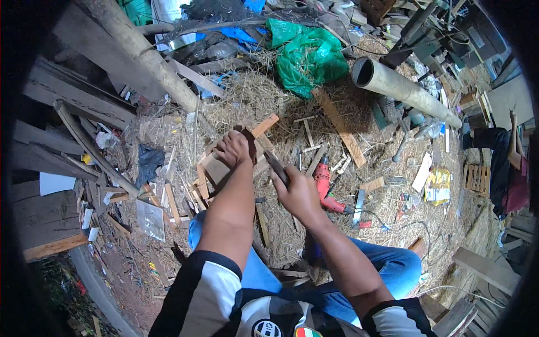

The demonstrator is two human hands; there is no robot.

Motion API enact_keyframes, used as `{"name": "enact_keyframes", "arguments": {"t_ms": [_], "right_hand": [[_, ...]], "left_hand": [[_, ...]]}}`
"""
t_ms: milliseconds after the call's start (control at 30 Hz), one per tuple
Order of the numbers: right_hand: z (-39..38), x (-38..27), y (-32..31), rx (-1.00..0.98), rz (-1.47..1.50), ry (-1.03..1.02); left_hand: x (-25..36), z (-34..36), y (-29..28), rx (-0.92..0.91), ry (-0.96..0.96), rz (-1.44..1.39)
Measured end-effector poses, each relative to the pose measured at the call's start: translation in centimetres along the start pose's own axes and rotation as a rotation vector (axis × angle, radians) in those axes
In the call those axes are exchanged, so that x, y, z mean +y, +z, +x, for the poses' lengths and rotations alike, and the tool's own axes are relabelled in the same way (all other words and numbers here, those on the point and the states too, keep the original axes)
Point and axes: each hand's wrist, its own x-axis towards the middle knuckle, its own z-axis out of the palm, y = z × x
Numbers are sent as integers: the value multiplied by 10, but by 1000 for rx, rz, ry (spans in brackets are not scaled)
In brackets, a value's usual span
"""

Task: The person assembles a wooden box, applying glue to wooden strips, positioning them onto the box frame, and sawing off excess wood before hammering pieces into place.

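My left hand (233,149) is closed over a small piece of wood, pressing it down on a wooden block (216,168) between my knees. A light wooden strip (265,125) sticks out just beyond those fingers. My right hand (298,192) is wrapped round the end of a dark, narrow hand tool (277,168). That tool slants up and left toward the wood under my left hand; its far end is partly hidden, so I cannot tell its exact kind. Right of my right hand a red power drill (323,182) lies on the straw.
Wood offcuts and straw cover the ground. A long plank (339,126) lies ahead, near a green plastic bag (309,56) and a large pale pipe (407,92). A pole (146,56) leans at the upper left. Another person (502,163) is at the far right.
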Motion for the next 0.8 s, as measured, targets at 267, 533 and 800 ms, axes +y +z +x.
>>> {"name": "enact_keyframes", "arguments": {"t_ms": [267, 533, 800], "right_hand": [[17, 3, 16, 43, 16, 3], [24, 1, 19, 15, -33, 10], [-4, 2, 13, -22, 24, 18]], "left_hand": [[6, -4, -1, -13, 32, -18], [1, -5, 1, 27, 62, 3], [-15, -1, -1, 110, 41, 27]]}}
